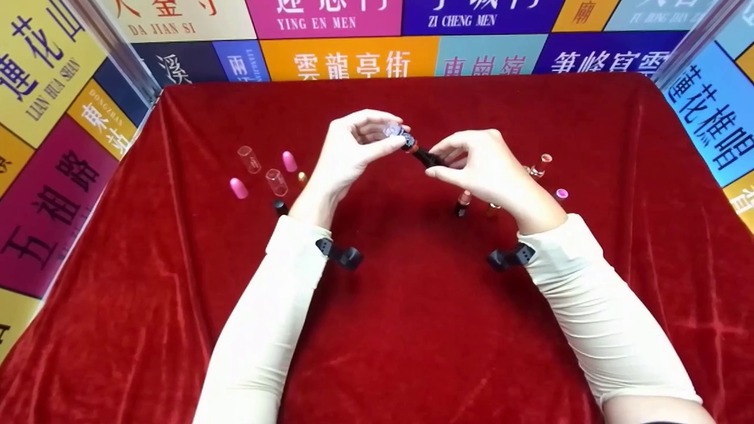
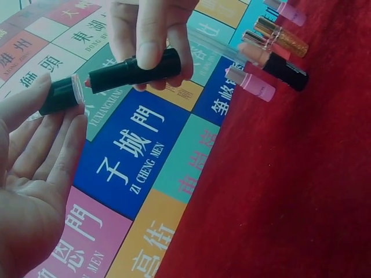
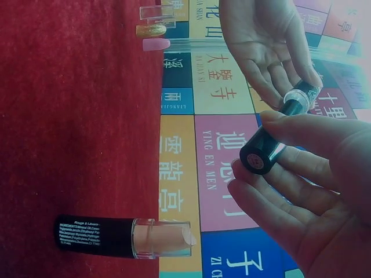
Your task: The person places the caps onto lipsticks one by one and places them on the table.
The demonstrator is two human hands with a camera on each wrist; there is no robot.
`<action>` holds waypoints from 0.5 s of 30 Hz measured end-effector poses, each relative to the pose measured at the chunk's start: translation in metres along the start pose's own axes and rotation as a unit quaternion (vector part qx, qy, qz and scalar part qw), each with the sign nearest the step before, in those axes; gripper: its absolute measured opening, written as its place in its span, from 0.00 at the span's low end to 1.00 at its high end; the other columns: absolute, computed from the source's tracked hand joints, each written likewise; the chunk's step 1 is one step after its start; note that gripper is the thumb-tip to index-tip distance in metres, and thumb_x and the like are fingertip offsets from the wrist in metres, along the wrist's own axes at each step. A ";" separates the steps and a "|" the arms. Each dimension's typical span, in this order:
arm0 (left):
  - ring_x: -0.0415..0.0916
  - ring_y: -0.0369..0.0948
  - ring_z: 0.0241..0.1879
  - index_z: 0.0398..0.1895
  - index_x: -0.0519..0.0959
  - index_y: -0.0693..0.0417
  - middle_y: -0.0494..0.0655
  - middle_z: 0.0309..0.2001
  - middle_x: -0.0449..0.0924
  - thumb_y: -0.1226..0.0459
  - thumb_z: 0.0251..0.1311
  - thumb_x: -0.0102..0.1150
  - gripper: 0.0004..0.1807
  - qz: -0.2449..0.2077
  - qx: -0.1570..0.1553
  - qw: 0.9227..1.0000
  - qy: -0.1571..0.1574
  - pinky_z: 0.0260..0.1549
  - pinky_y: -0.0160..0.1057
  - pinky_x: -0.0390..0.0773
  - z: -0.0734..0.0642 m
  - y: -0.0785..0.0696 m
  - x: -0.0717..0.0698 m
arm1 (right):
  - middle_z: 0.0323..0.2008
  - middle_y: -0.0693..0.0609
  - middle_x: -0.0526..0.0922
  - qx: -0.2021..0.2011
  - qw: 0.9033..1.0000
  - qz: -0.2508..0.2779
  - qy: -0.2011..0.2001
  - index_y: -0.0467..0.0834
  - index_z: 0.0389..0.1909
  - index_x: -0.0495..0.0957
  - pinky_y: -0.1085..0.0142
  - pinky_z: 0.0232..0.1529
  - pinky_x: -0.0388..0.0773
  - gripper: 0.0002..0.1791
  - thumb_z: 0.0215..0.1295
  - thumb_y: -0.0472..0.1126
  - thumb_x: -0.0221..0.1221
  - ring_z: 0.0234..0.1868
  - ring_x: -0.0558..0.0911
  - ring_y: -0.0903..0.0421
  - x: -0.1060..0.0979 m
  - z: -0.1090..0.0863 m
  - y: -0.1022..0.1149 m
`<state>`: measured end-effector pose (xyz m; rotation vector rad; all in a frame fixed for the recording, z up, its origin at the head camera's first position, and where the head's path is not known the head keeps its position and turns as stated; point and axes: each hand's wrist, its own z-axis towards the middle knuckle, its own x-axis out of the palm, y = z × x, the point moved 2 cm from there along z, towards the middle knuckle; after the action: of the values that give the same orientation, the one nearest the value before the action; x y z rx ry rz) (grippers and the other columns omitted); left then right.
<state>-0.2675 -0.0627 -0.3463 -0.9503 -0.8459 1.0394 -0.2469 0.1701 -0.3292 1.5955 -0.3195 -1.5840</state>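
Observation:
Above the table's far half, my left hand (image 1: 353, 138) pinches a black lipstick cap with a clear rim (image 2: 62, 94) between thumb and fingers. Opposite it, my right hand (image 1: 474, 156) grips a black lipstick tube (image 2: 139, 70), its thumb along the side. A red tip (image 2: 87, 83) shows at the tube's end and points at the cap's rim. Cap and tube are almost in line; a small gap separates them in the left wrist view. The right wrist view shows the tube's round base label (image 3: 255, 161).
Left on the red cloth (image 1: 377, 306) lie pink caps (image 1: 238, 188), clear caps (image 1: 277, 182) and a black cap (image 1: 281, 207). On the right stand a coral lipstick (image 1: 463, 204), a pink one (image 1: 561, 194) and others partly behind my right arm. Sign panels (image 1: 350, 59) wall the back.

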 end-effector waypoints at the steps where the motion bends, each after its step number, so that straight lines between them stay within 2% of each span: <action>1: 0.87 0.49 0.42 0.49 0.87 0.68 0.53 0.43 0.92 0.73 0.61 0.74 0.14 0.001 0.000 1.000 0.001 0.48 0.42 0.84 0.000 0.001 0.000 | 0.41 0.44 0.92 0.003 1.000 0.005 0.002 0.43 0.48 0.91 0.70 0.24 0.84 0.13 0.65 0.42 0.75 0.42 0.92 0.47 0.000 0.000 0.000; 5: 0.87 0.49 0.43 0.50 0.86 0.69 0.53 0.43 0.92 0.72 0.61 0.75 0.15 0.009 0.003 1.000 0.008 0.47 0.42 0.84 0.000 0.003 0.003 | 0.41 0.43 0.91 0.009 1.000 0.018 0.003 0.43 0.48 0.91 0.67 0.18 0.83 0.13 0.65 0.42 0.75 0.43 0.92 0.45 0.001 -0.001 0.001; 8: 0.87 0.48 0.42 0.49 0.87 0.66 0.52 0.43 0.92 0.72 0.60 0.75 0.14 0.020 0.004 1.000 0.009 0.45 0.41 0.84 -0.001 0.005 0.004 | 0.41 0.43 0.91 0.003 1.000 0.014 0.001 0.43 0.49 0.91 0.67 0.19 0.82 0.13 0.65 0.41 0.75 0.42 0.92 0.45 0.001 0.000 0.002; 15: 0.87 0.47 0.41 0.50 0.86 0.69 0.51 0.42 0.92 0.71 0.61 0.76 0.15 0.025 0.003 1.000 0.016 0.45 0.40 0.84 -0.003 0.007 0.007 | 0.41 0.44 0.91 -0.007 1.000 0.011 -0.004 0.42 0.48 0.90 0.68 0.19 0.82 0.13 0.65 0.40 0.75 0.42 0.92 0.45 0.002 -0.001 0.002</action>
<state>-0.2650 -0.0549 -0.3530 -0.9859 -0.7962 1.0667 -0.2453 0.1674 -0.3292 1.5701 -0.3284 -1.5724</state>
